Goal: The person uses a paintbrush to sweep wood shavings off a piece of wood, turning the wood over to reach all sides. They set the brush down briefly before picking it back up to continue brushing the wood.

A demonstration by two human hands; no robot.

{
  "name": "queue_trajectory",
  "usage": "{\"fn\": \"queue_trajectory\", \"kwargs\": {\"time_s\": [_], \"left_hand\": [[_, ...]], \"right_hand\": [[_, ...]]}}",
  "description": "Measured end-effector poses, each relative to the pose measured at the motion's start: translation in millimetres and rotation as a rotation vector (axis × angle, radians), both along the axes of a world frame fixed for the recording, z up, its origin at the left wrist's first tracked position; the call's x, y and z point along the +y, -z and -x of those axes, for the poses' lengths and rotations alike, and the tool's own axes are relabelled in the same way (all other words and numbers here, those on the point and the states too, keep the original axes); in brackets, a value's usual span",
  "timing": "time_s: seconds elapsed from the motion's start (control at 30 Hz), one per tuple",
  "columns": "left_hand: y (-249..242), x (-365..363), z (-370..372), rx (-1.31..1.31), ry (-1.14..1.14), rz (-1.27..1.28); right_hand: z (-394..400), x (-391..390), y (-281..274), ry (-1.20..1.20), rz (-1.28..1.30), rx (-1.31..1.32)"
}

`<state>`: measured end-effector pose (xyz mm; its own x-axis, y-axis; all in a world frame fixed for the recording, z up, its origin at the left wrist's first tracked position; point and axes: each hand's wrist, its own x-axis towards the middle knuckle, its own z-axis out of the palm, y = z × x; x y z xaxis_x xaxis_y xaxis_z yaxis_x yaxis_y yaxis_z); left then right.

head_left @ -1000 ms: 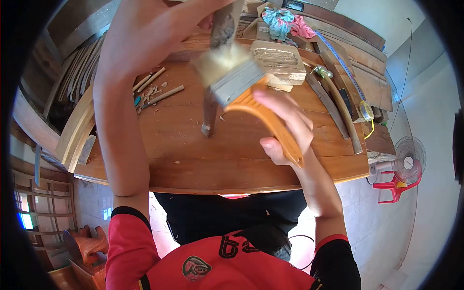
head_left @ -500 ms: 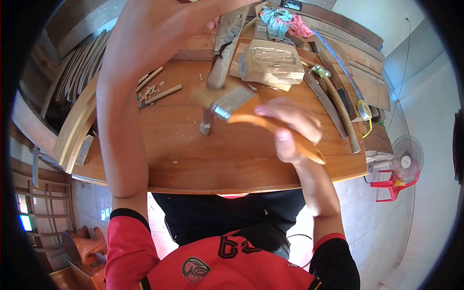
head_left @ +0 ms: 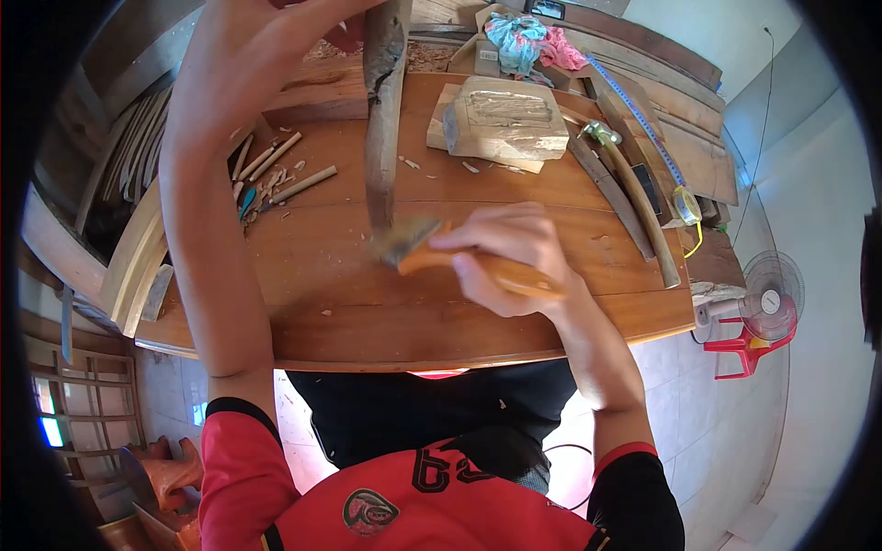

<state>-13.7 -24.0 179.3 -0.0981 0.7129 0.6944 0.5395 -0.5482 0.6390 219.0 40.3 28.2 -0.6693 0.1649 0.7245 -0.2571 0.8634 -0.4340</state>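
My right hand (head_left: 505, 253) is closed round the orange handle of a paintbrush (head_left: 459, 262). The brush's bristles, blurred by motion, are at the lower end of a long, weathered piece of wood (head_left: 382, 147). That piece stands up from the tabletop, grey-brown with a dark crack near its upper part. At the top edge of the view my left hand (head_left: 294, 23) grips the wood's upper end; some of its fingers are hidden or cut off by the frame.
Wood chips and thin wooden-handled tools (head_left: 303, 186) lie left on the table (head_left: 303, 321). A carved wood block (head_left: 510, 119) sits behind. To the right are a hammer (head_left: 634, 188), a blade-like strip (head_left: 611, 193) and a tape measure (head_left: 685, 207).
The wood has swung more upright and shifted left with my left hand. My right hand has brought the brush left and down to the wood's lower end.
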Motion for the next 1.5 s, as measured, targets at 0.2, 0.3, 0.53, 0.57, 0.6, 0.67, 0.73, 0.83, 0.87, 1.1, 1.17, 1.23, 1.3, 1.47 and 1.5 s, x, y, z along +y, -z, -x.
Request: {"fn": "queue_trajectory", "kwargs": {"time_s": [0.2, 0.3, 0.53, 0.57, 0.6, 0.67, 0.73, 0.83, 0.87, 1.1, 1.17, 1.23, 1.3, 1.47, 1.5], "left_hand": [[2, 5, -3, 0.046, 0.015, 0.040], [-2, 3, -3, 0.182, -0.045, 0.087], [7, 2, -23, 0.206, 0.222, -0.091], [9, 3, -19, 0.214, 0.244, -0.083], [9, 4, -17, 0.222, 0.266, -0.074], [2, -8, -25, 0.243, 0.178, -0.001], [-11, -19, -24, 0.199, 0.177, 0.101], [-3, -7, -3, 0.249, 0.104, 0.060], [-1, -5, 0, 0.266, 0.059, 0.024], [-2, -10, -4, 0.225, -0.080, 0.038], [-3, -10, -4, 0.254, -0.138, 0.026], [-3, -10, 2, 0.284, -0.163, 0.024], [-2, -4, 13, 0.276, -0.129, 0.031], [-3, -10, 2, 0.213, -0.112, 0.070], [-4, -13, -2, 0.215, -0.127, 0.070]], "right_hand": [[2, -3, 4, 0.001, 0.044, -0.094], [3, -1, 2, 0.007, 0.103, 0.272], [-2, 10, 10, 0.064, -0.079, 0.631], [-4, 12, 9, 0.087, -0.134, 0.617], [-8, 13, 9, 0.121, -0.169, 0.573], [-9, 13, 7, 0.130, -0.146, 0.543], [-7, 9, 3, 0.093, -0.077, 0.542], [-4, 10, -6, 0.057, -0.148, 0.444], [3, 7, -3, 0.054, -0.073, 0.433], [4, -9, 7, 0.023, -0.039, -0.278], [1, -5, 3, 0.027, 0.076, -0.136], [2, -1, 0, 0.031, 0.108, 0.056], [2, 4, -3, 0.046, 0.053, 0.299], [-1, 0, -2, 0.081, 0.001, 0.313], [0, 0, -3, 0.076, -0.034, 0.288]]}}
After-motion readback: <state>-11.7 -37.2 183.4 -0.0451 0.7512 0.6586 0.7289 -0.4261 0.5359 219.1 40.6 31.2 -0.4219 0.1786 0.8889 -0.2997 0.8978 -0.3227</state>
